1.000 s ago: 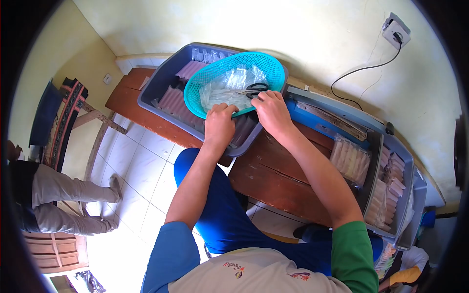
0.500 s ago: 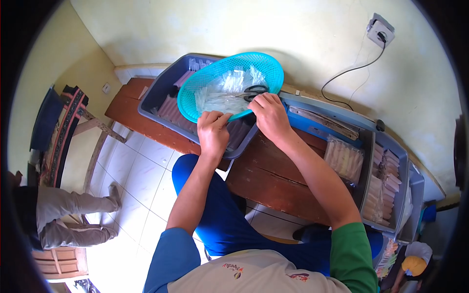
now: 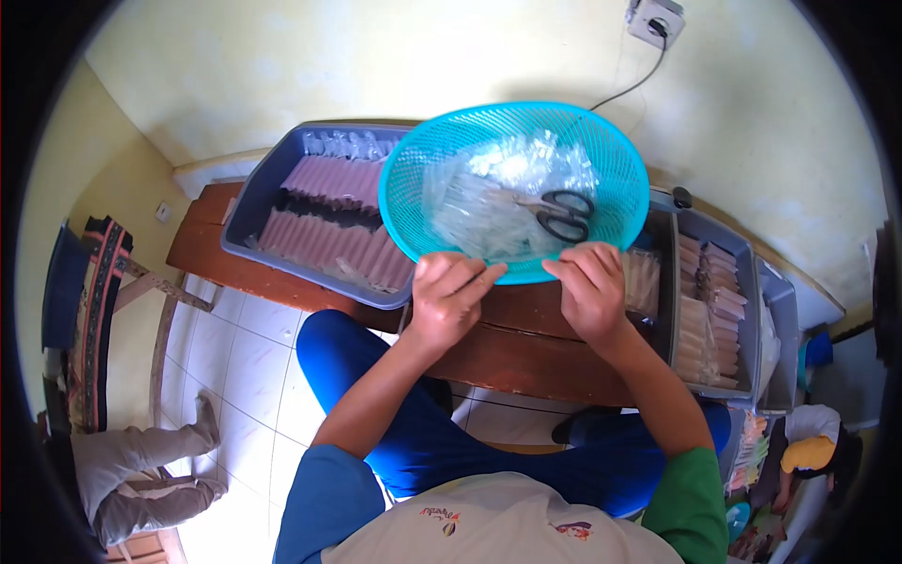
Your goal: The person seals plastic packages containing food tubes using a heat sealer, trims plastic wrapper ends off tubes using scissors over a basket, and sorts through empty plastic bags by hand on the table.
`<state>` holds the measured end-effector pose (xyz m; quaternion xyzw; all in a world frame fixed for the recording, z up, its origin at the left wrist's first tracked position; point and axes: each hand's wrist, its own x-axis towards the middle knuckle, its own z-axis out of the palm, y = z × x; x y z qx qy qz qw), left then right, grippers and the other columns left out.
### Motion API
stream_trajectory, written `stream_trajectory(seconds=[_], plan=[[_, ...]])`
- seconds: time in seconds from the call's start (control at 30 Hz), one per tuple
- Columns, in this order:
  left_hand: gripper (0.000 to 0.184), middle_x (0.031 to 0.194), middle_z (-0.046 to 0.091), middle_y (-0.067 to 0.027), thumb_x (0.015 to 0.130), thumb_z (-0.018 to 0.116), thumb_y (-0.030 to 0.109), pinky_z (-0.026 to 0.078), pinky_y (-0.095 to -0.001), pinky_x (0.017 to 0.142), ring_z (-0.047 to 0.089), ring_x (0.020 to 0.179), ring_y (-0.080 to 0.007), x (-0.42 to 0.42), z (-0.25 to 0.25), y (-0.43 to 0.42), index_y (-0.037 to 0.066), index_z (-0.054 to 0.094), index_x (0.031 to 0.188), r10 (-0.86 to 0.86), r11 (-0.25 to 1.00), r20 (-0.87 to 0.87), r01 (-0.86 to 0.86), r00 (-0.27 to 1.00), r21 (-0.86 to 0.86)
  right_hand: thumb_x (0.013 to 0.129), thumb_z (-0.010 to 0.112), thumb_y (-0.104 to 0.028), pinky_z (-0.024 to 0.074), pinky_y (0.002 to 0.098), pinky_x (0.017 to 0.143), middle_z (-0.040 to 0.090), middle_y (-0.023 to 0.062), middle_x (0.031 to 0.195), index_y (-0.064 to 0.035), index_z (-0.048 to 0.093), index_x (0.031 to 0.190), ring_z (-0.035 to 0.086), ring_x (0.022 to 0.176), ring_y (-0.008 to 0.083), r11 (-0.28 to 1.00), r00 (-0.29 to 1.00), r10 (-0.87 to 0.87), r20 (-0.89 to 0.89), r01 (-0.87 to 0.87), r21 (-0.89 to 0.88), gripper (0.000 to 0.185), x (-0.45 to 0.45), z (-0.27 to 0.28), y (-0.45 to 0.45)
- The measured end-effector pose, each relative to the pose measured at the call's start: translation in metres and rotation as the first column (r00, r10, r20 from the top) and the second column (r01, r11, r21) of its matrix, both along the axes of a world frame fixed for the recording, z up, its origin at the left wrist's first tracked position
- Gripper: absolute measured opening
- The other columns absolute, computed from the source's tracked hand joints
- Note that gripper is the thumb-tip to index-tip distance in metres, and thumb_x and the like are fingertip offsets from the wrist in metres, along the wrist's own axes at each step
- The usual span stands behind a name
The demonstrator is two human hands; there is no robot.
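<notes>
A turquoise plastic basket (image 3: 402,193) hangs above the bench, tilted toward me. Inside lie clear plastic bags (image 3: 484,207) and a pair of black-handled scissors (image 3: 567,214). My left hand (image 3: 445,299) pinches the near rim on its left part. Further right, my right hand (image 3: 594,289) grips the same rim between thumb and fingers. Left of the basket, and partly covered by it, a grey crate (image 3: 246,209) contains rows of pinkish tube-shaped packs (image 3: 324,235).
A brown wooden bench (image 3: 526,362) runs along the wall. More grey crates (image 3: 763,282) with wrapped packs stand at the right. A plugged-in cable (image 3: 648,75) hangs from the wall socket. One person's legs (image 3: 141,456) show at left; another person (image 3: 810,446) bends at lower right.
Both hands have carried the basket to the right and nearer to me, uncovering more of the left crate and its packs. The view has also shifted slightly.
</notes>
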<state>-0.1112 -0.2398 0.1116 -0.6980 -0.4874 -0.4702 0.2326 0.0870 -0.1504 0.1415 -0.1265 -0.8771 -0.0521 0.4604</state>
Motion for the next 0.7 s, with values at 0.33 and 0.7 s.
stream_trajectory(seconds=[0.33, 0.7], plan=[[0.039, 0.074, 0.052, 0.0010, 0.056, 0.063, 0.007, 0.038, -0.0322, 0.066, 0.053, 0.073, -0.0173, 0.035, -0.041, -0.026, 0.008, 0.070, 0.094, -0.285, 0.925, -0.081, 0.252, 0.955, -0.285, 0.063, 0.062, 0.001, 0.0453, 0.0370, 0.068, 0.057, 0.0063, 0.080, -0.0037, 0.066, 0.086, 0.058, 0.074, 0.0239, 0.974, 0.995, -0.091, 0.036, 0.096, -0.206, 0.024, 0.062, -0.079, -0.054], [0.034, 0.062, 0.045, 0.0038, 0.051, 0.065, 0.008, 0.034, -0.0303, 0.052, 0.047, 0.059, -0.0148, 0.036, -0.063, -0.058, 0.011, 0.072, 0.084, -0.314, 0.868, -0.042, 0.269, 0.948, -0.418, 0.063, 0.064, -0.003, 0.0514, 0.0343, 0.064, 0.060, 0.0067, 0.079, -0.0009, 0.068, 0.088, 0.061, 0.076, 0.0229, 0.961, 0.993, -0.020, 0.115, 0.051, -0.272, 0.026, 0.066, -0.106, -0.089]])
